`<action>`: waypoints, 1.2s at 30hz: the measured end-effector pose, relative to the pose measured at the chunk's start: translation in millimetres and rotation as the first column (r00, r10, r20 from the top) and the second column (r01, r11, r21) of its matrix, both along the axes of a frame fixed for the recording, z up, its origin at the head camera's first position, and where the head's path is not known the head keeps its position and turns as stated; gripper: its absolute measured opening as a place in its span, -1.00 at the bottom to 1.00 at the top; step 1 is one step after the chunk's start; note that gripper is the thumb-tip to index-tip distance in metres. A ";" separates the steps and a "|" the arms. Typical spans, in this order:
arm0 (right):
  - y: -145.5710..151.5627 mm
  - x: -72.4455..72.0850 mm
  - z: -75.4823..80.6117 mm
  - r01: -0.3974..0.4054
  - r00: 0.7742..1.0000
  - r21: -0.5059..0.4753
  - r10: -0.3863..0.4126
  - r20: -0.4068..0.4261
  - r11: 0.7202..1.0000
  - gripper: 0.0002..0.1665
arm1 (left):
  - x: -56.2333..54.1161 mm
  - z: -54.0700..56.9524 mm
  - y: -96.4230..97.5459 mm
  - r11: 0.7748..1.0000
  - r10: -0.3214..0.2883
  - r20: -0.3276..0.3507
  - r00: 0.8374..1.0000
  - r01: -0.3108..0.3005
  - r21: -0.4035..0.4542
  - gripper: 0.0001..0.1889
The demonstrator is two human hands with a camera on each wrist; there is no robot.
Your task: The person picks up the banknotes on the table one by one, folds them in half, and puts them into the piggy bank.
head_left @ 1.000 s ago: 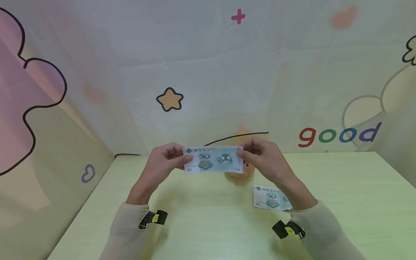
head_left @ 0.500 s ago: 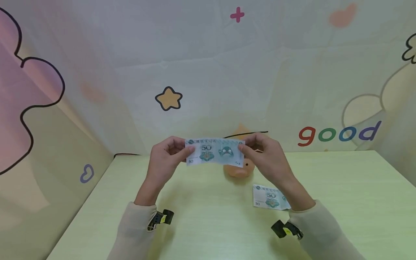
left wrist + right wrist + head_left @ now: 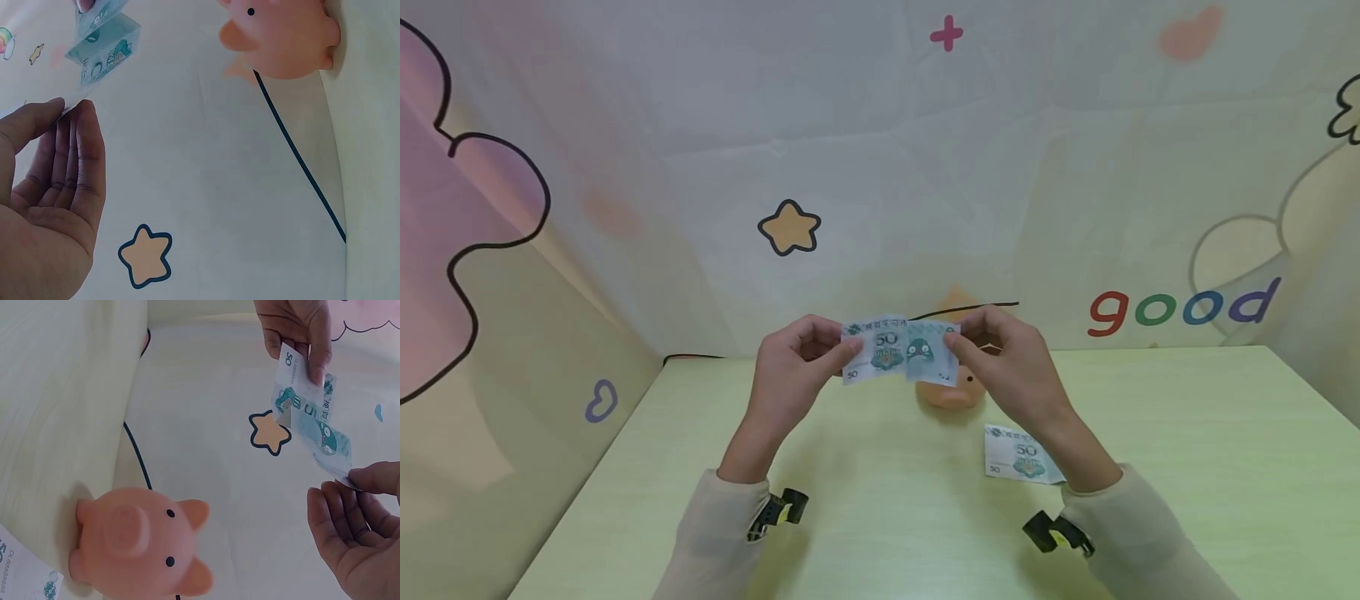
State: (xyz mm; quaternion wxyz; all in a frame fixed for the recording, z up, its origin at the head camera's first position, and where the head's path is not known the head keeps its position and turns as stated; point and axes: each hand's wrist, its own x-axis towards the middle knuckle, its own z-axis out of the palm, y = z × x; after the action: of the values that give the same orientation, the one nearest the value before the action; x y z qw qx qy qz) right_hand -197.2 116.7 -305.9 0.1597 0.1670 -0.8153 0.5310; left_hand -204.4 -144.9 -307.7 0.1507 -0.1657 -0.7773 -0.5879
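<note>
A play banknote (image 3: pixel 880 354) marked 50, white and green, is held up in the air between both hands. The left hand (image 3: pixel 793 375) pinches its left end between thumb and fingers, and the right hand (image 3: pixel 1011 375) pinches the right end likewise. Near its middle the note kinks at a crease; the right wrist view shows this bent banknote (image 3: pixel 306 409) from the side. Behind and below it, partly hidden by note and right hand in the head view, stands a pink piggy bank (image 3: pixel 137 544).
Another 50 play banknote (image 3: pixel 1018 454) lies on the pale green table (image 3: pixel 880 533), partly covered by the right wrist. A printed cloth backdrop (image 3: pixel 880 208) with a star and the word "good" rises behind the table's far edge.
The hands have risen a little and drawn closer together, mainly the left moving right. The held banknote has gone from nearly flat to bent at a crease.
</note>
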 end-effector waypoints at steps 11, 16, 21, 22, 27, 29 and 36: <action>0.6 1.7 1.7 -0.004 1.000 -0.012 0.004 -0.027 1.000 -0.86 | 2.7 1.4 14.7 0.999 -0.053 -0.050 0.997 0.053 -0.003 -0.87; -1.1 3.5 0.5 -0.023 0.999 -0.008 0.023 -0.024 1.000 -0.88 | 2.9 -3.3 24.8 0.997 -0.073 -0.084 0.994 0.071 -0.026 -0.89; -5.4 6.1 -4.0 -0.051 0.999 -0.009 0.051 -0.016 0.999 -0.88 | 4.9 -10.2 33.4 0.996 -0.077 -0.090 0.993 0.074 -0.043 -0.88; -6.7 6.1 -5.3 -0.065 0.998 -0.009 0.065 -0.019 0.998 -0.87 | 5.5 -11.5 34.3 0.996 -0.076 -0.091 0.993 0.072 -0.048 -0.89; -13.0 5.4 -11.1 -0.130 0.991 -0.004 0.130 -0.025 0.992 -0.87 | 10.3 -15.4 37.3 0.996 -0.082 -0.082 0.993 0.078 -0.045 -0.89; -14.5 5.6 -12.3 -0.140 0.990 -0.008 0.139 -0.018 0.990 -0.88 | 10.9 -16.5 39.0 0.995 -0.095 -0.081 0.992 0.092 -0.036 -0.91; -19.1 5.4 -11.7 -0.199 0.980 -0.031 0.199 -0.012 0.979 -0.88 | 11.5 -16.7 43.6 0.992 -0.127 -0.082 0.988 0.127 -0.006 -0.95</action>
State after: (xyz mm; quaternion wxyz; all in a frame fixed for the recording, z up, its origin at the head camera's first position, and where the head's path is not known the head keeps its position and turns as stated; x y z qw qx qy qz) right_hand -191.8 97.6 -317.6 0.1119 0.2475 -0.7851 0.5566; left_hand -192.9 -101.3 -324.3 0.1449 -0.2390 -0.7586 -0.5886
